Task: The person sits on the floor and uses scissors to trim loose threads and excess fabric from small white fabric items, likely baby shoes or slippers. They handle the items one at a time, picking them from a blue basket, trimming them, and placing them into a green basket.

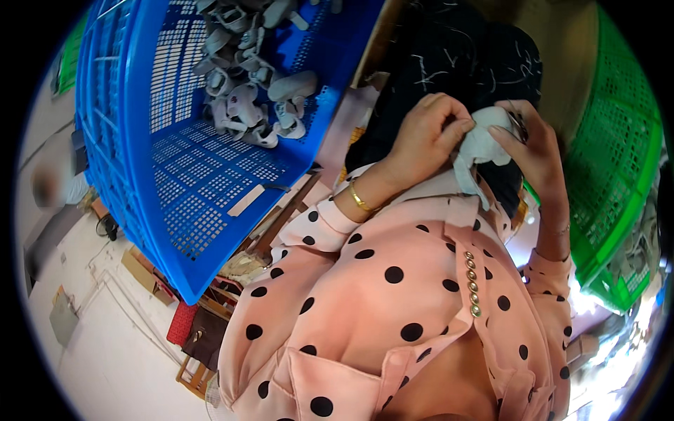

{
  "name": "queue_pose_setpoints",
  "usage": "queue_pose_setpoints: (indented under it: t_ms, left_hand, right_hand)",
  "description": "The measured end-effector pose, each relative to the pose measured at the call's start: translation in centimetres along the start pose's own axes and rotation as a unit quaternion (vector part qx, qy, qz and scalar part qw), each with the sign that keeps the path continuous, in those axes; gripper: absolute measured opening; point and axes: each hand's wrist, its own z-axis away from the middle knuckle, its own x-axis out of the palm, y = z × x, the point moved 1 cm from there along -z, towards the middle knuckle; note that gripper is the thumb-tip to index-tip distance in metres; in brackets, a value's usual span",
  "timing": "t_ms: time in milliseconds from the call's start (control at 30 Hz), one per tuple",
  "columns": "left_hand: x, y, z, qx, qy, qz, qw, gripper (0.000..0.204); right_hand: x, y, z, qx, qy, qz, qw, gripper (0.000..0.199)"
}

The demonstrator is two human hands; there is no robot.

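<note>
A small pale grey-white shoe upper (484, 135) with a dangling strap is held between my two hands above my lap. My left hand (432, 133), with a gold bracelet at the wrist, is closed in a pinch at the left edge of the piece. On the other side, my right hand (531, 144) grips it with the thumb laid across its surface. A dark, thin metal part (519, 126) shows by the right fingers, too small to name for sure. Loose white threads lie on my dark trousers (449, 63).
A large blue plastic basket (130, 140) stands at the left, with a heap of similar small shoe pieces (242, 105) in it. A green perforated basket (618, 147) is close by my right arm. At the far left is another person (53, 186), blurred.
</note>
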Motion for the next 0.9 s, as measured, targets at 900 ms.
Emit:
queue_pose_setpoints:
  t_ms: [900]
  left_hand:
    - [-3.5,3.6,-1.4,-0.168,-0.201,-0.056,0.963,0.029]
  right_hand:
    - [0.0,2.0,0.3,-0.036,0.032,0.072,0.996,0.047]
